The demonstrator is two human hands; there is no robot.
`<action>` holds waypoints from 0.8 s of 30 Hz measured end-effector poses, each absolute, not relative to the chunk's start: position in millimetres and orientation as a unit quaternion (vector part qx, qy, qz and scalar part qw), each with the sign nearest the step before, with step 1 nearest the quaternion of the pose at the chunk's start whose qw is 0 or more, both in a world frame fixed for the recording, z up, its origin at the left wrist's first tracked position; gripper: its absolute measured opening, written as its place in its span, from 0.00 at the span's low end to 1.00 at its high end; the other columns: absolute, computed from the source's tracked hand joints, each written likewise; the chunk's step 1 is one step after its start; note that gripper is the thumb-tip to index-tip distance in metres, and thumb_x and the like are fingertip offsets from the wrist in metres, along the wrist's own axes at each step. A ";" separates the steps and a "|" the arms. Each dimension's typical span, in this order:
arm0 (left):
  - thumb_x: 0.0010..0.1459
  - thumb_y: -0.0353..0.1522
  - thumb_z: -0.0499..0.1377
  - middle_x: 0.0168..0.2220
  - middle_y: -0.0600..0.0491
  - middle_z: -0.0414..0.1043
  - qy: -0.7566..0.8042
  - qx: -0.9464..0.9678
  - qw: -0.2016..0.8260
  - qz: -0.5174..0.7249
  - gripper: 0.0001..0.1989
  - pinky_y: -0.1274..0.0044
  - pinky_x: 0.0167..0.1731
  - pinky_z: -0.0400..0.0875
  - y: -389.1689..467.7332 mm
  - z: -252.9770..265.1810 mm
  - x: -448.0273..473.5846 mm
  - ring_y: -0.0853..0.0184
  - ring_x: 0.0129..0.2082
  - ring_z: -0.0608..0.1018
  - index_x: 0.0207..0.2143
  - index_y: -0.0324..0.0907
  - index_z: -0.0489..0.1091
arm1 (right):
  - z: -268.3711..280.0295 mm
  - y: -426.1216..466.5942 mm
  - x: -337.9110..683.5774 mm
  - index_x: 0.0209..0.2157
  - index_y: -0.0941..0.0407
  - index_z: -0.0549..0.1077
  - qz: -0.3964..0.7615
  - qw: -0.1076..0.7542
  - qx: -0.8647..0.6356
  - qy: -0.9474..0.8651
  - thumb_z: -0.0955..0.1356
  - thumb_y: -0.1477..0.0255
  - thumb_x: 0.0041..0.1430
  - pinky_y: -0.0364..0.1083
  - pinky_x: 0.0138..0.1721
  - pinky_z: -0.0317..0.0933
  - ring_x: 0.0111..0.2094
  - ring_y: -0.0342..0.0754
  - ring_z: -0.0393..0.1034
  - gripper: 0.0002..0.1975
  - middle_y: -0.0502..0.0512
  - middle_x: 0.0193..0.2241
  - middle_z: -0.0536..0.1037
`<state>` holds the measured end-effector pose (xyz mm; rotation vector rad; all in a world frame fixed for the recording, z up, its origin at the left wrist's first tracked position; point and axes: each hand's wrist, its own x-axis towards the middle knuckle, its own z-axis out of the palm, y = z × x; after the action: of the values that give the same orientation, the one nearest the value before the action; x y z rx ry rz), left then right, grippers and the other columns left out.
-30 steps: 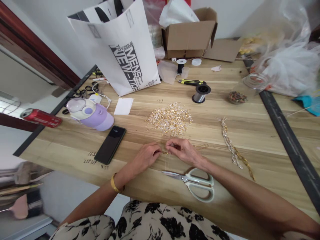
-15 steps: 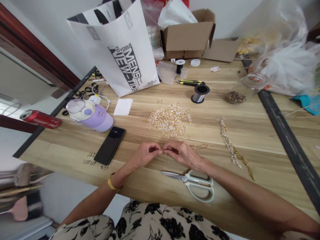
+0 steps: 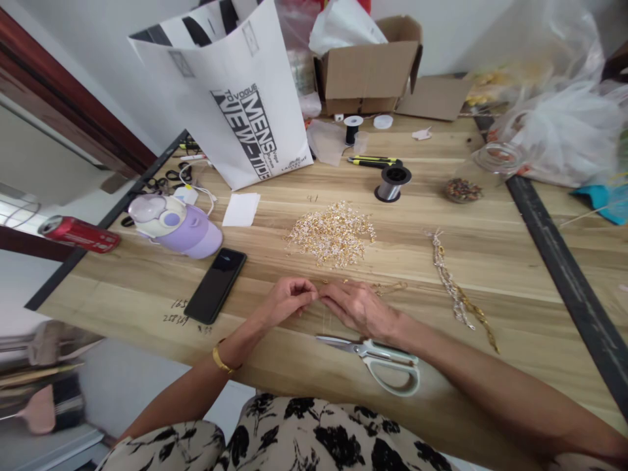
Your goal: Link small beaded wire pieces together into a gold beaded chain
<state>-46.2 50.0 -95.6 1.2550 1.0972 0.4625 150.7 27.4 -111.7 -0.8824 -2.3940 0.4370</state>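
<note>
Gold bead-like trinket, too small to identify, is pinched between closed fingers of left hand and right hand, fingertips meeting just above wooden worktop near gold bead pile; threading judged underway, steady alignment needed.

Both forearms are bare, with no sleeves reaching the left hand or the right hand. A plain gold bangle circles the left wrist, on the side of the scissors toward the phone. Nearer than the scissors, at the lower edge of the view, shows a cream garment printed with black flowers and leaves.
</note>
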 end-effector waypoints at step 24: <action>0.44 0.37 0.67 0.22 0.56 0.71 0.492 0.496 0.666 0.261 0.14 0.82 0.23 0.64 47.5 -101.0 -43.5 0.75 0.20 0.68 0.30 0.35 0.74 | -109.4 31.2 152.3 0.36 0.56 0.72 0.309 0.328 -0.344 -0.824 0.59 0.74 0.66 0.42 0.34 0.61 0.29 0.44 0.68 0.10 0.53 0.28 0.73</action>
<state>-43.5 47.5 -101.0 1.1194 1.1115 0.5892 152.3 31.2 -109.4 -0.9012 -2.1570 0.8090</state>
